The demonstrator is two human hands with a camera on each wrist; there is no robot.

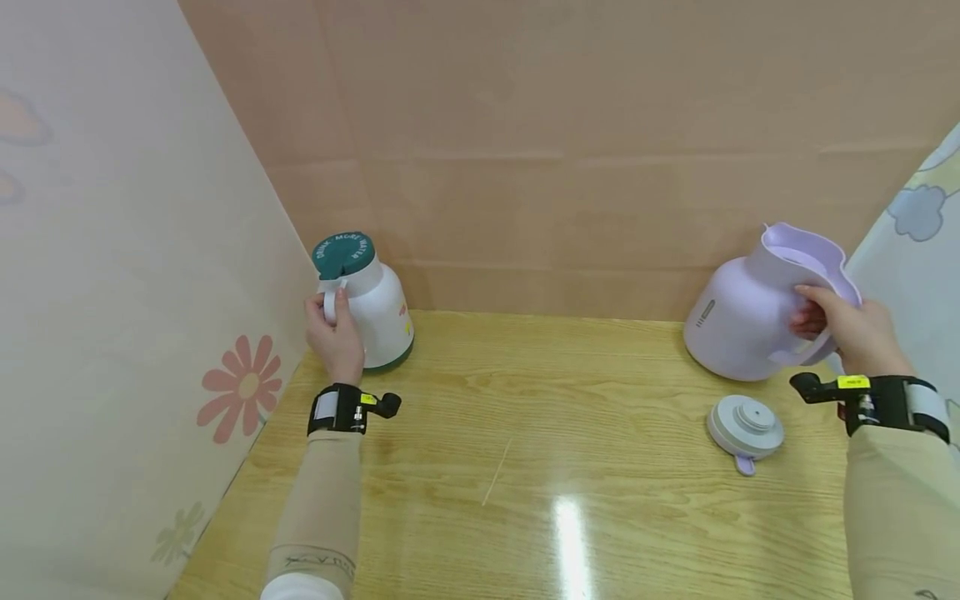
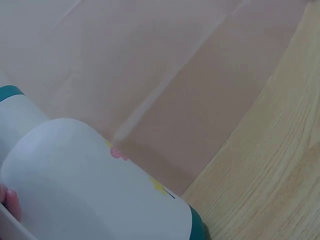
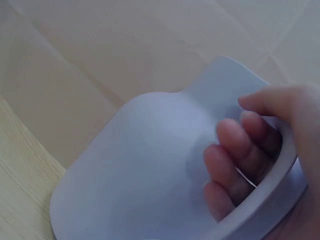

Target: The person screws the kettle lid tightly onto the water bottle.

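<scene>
A white jug (image 1: 378, 312) with a green lid (image 1: 343, 253) and green base stands at the back left of the wooden table (image 1: 525, 450). My left hand (image 1: 334, 333) grips its white handle. In the left wrist view the white jug (image 2: 90, 190) fills the lower left, with a fingertip at the edge. A lilac jug (image 1: 750, 321) stands at the back right with its top uncovered. My right hand (image 1: 843, 325) holds its handle, fingers curled through the loop. The right wrist view shows the lilac jug (image 3: 150, 170) and my fingers (image 3: 235, 170) inside the handle. Its lilac lid (image 1: 745, 427) lies on the table in front.
A pink panel wall (image 1: 562, 142) closes the back. A floral panel (image 1: 112, 292) stands on the left and another (image 1: 918, 233) on the right. The table reaches forward between the two jugs.
</scene>
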